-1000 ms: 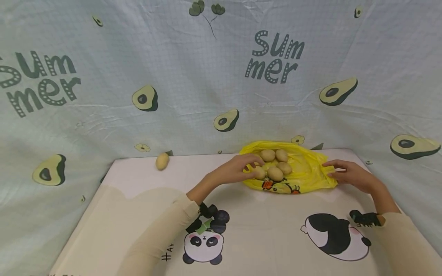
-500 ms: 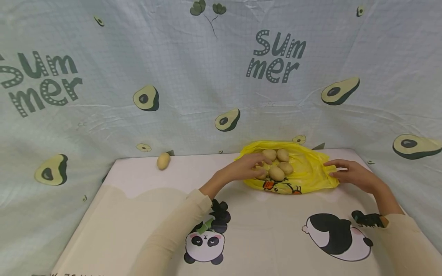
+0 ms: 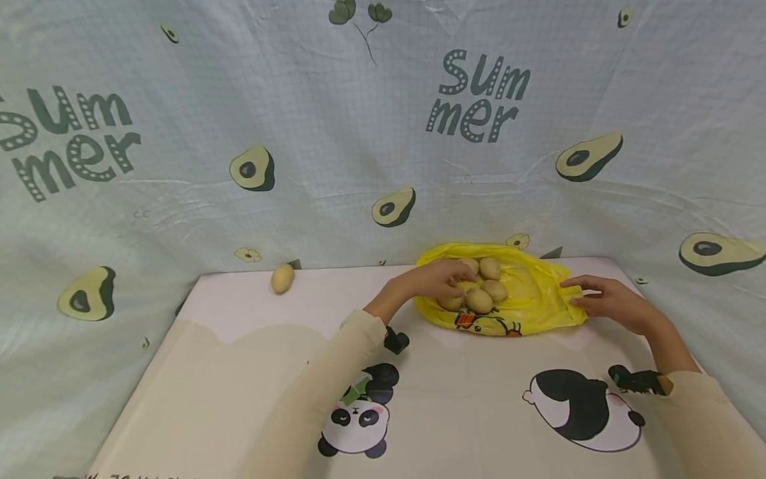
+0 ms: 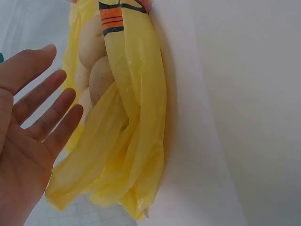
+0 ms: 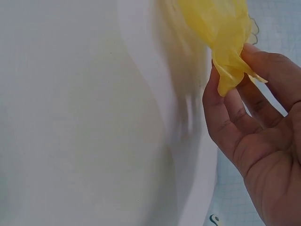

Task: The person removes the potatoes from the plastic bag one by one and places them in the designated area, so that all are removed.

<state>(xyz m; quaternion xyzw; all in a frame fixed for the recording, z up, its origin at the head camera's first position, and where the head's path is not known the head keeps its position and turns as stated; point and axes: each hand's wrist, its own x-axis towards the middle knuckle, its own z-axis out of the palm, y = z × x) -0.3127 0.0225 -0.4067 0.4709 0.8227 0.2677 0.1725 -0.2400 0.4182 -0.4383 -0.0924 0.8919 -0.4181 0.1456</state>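
A yellow plastic bag (image 3: pixel 538 286) lies at the back of the table, with several potatoes (image 3: pixel 479 301) in its left part. Over those potatoes reaches my left hand (image 3: pixel 432 278), hiding some of them in the head view. In the left wrist view, the fingers of the left hand (image 4: pixel 26 136) are spread and loosely extended beside the bag (image 4: pixel 141 117), holding nothing. My right hand (image 3: pixel 613 305) is at the bag's right end. The right wrist view has its thumb and fingers pinching the gathered tip of the bag (image 5: pixel 230 66).
Alone near the table's back left edge lies one more potato (image 3: pixel 282 279). The pale table cover (image 3: pixel 197 386) bears panda prints. A hanging cloth (image 3: pixel 329 133) printed with avocados rises right behind the table.
My left hand has moved right and slightly away from me, from the front left potato to over those farther back. The right hand keeps its place at the bag's end.
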